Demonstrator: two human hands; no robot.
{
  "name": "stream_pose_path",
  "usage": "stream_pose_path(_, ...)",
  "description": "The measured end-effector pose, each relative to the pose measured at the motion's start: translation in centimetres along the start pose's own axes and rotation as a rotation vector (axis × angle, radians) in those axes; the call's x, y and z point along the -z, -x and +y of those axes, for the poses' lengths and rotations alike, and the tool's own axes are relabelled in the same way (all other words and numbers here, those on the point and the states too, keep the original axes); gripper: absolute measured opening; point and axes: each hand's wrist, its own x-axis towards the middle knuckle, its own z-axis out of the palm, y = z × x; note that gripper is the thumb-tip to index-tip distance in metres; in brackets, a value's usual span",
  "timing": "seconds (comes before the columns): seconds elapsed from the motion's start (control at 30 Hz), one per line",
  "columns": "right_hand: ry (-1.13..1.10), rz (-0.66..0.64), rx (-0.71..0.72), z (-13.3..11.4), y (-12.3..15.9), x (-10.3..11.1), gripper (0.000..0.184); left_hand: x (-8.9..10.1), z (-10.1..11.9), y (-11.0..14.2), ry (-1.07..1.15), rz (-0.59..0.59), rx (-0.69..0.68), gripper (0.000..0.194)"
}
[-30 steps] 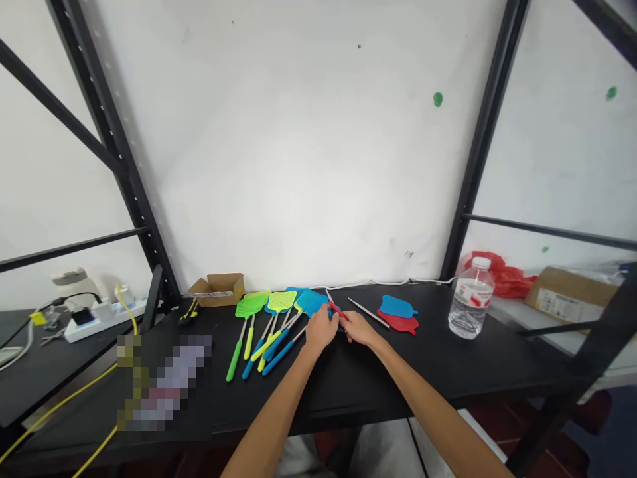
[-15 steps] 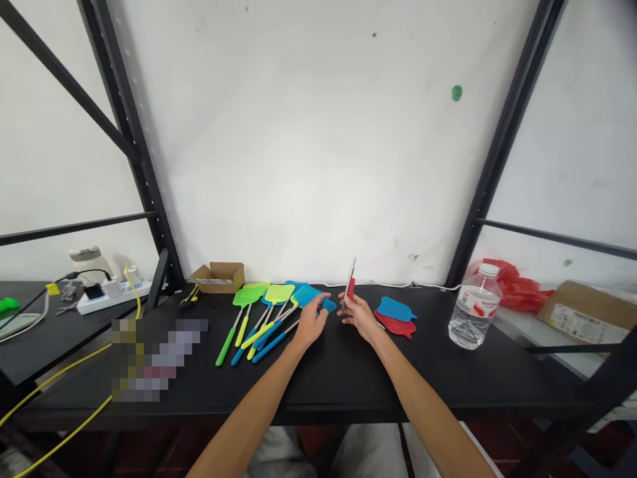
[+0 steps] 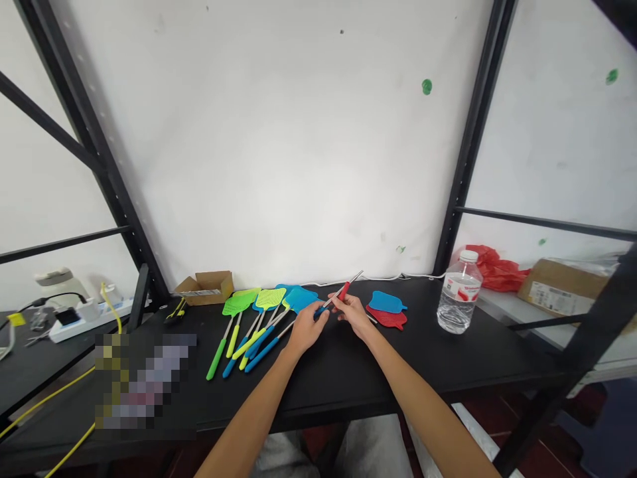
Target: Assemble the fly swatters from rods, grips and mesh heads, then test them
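Note:
My right hand [image 3: 354,313] is closed around a red handle [image 3: 343,292] with a slim metal rod [image 3: 357,274] pointing up and to the right beside it. My left hand [image 3: 307,326] is closed at the fingertips on a small blue plastic piece [image 3: 322,309], mostly hidden by the fingers. Both hands nearly meet above the black table. To their left lie several fly swatters with metal shafts: a green one [image 3: 236,304], a yellow one [image 3: 270,299] and blue ones [image 3: 300,299]. At the right, a blue swatter head [image 3: 387,302] overlaps a red swatter head [image 3: 388,318].
A clear water bottle [image 3: 458,295] stands on the right of the black table [image 3: 423,365]. An opened cardboard box [image 3: 206,289] sits at the back left, near a power strip [image 3: 89,318]. Beyond the bottle are a red plastic bag [image 3: 497,269] and a carton [image 3: 557,289].
My hands have come together, and the rod has tilted from nearly upright towards the right. My left hand now grips the blue piece. The whole view has shifted slightly to the right.

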Motion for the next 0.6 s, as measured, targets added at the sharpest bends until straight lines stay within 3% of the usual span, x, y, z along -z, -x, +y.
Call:
stream_pose_path(0.37,0.314,-0.142,0.128,-0.7,0.7,-0.2,0.037,0.0,-0.6,-0.2,0.017,0.09,0.052,0.029)
stream_pose_path(0.6,0.739,0.0,0.309,-1.4,1.5,0.2,0.025,0.2,-1.0,-0.6,0.264,0.262,0.164,0.027)
